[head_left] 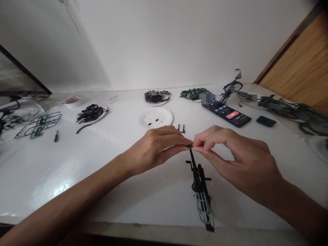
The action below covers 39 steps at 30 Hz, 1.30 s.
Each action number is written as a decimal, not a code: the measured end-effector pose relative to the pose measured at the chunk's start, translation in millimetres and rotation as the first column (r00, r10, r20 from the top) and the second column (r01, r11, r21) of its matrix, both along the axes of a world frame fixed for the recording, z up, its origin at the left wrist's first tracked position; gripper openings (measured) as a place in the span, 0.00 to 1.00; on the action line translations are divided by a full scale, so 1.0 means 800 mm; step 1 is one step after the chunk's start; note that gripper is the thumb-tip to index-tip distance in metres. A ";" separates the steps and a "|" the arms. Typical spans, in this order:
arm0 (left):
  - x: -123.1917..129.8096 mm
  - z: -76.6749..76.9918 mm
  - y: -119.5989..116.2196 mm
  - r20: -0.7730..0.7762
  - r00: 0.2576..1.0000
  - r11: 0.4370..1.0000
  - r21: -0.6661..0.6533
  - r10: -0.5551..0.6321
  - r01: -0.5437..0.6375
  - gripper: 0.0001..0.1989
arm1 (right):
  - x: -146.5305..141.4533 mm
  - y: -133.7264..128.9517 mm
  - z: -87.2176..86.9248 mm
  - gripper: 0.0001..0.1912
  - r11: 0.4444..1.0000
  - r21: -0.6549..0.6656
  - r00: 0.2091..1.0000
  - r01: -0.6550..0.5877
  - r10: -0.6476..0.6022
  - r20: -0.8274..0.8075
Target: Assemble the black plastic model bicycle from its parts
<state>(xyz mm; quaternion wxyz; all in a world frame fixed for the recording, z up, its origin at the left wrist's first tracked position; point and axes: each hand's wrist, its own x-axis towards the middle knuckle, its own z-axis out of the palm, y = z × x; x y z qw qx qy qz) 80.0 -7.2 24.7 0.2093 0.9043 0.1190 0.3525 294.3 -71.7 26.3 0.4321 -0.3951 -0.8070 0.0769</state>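
Observation:
A black model bicycle with a saddle, pedals and a grey rear rack lies lengthwise before me, its rack end toward the table's near edge. My left hand and my right hand meet at its far end, thumbs and fingertips pinched together there. A tiny dark part shows between the fingertips, mostly covered by them. Just beyond the fingers lies a small black fork-shaped piece. Behind my left hand, a white paper plate bears several tiny black pieces.
Plates of black parts and green parts stand farther back. A phone showing a timer leans right of centre, near an assembled bicycle. Green part frames and a screwdriver lie at left. More green bicycles sit right.

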 end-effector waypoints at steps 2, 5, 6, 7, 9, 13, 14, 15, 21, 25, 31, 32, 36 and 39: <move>0.001 -0.001 -0.001 0.017 1.000 1.000 -0.017 0.003 -0.003 0.09 | 0.000 0.001 0.000 0.12 1.000 -0.009 1.000 0.016 -0.016 -0.005; 0.003 -0.004 -0.002 0.039 0.999 0.999 -0.042 0.010 -0.008 0.09 | 0.002 0.003 0.000 0.12 1.000 -0.016 1.000 0.013 -0.013 -0.015; 0.003 -0.005 -0.003 0.042 0.999 0.999 -0.052 0.017 -0.015 0.08 | 0.002 0.004 -0.001 0.12 1.000 -0.019 1.000 -0.001 0.000 -0.019; 0.003 -0.006 -0.003 0.042 0.999 0.998 -0.064 0.026 -0.023 0.08 | 0.003 0.005 -0.002 0.12 1.000 -0.022 1.000 -0.014 0.013 -0.020; 0.003 -0.008 -0.002 0.032 0.999 0.996 -0.086 0.040 -0.038 0.08 | 0.005 0.007 -0.005 0.11 0.999 -0.029 1.000 -0.028 0.028 -0.014; 0.003 -0.012 0.002 0.010 0.998 0.991 -0.125 0.056 -0.055 0.08 | 0.005 0.011 -0.009 0.09 0.999 -0.044 1.000 0.002 -0.002 0.016; 0.003 -0.012 0.003 0.009 0.998 0.990 -0.132 0.059 -0.058 0.08 | 0.005 0.012 -0.009 0.09 0.999 -0.041 1.000 0.013 -0.012 0.020; 0.003 -0.012 0.004 0.007 0.998 0.989 -0.138 0.062 -0.060 0.08 | 0.005 0.013 -0.010 0.08 0.999 -0.033 1.000 0.018 -0.017 0.025; 0.002 -0.014 0.007 -0.010 0.998 0.987 -0.148 0.056 -0.057 0.08 | 0.004 0.015 -0.008 0.07 0.994 0.058 0.993 0.089 -0.093 0.072; 0.001 -0.016 0.008 -0.047 0.998 0.988 -0.141 0.051 -0.057 0.09 | 0.006 0.017 -0.006 0.07 0.990 0.093 0.992 0.104 -0.111 0.066; -0.018 -0.003 0.016 -0.127 0.990 0.998 -0.012 0.060 -0.062 0.08 | 0.017 0.027 -0.008 0.05 0.971 0.126 0.979 0.201 -0.204 0.008; -0.028 0.000 0.016 -0.135 0.989 0.998 -0.004 0.064 -0.066 0.08 | 0.019 0.030 -0.009 0.05 0.969 0.115 0.976 0.217 -0.218 -0.004; -0.078 0.002 0.016 -0.133 0.978 0.981 -0.083 0.161 -0.173 0.11 | 0.020 0.041 -0.017 0.02 0.976 -0.025 0.976 0.217 -0.217 0.009; -0.107 -0.002 0.019 -0.116 0.963 0.959 -0.121 0.244 -0.257 0.11 | 0.001 0.050 -0.026 0.03 0.974 -0.159 0.980 0.159 -0.136 0.148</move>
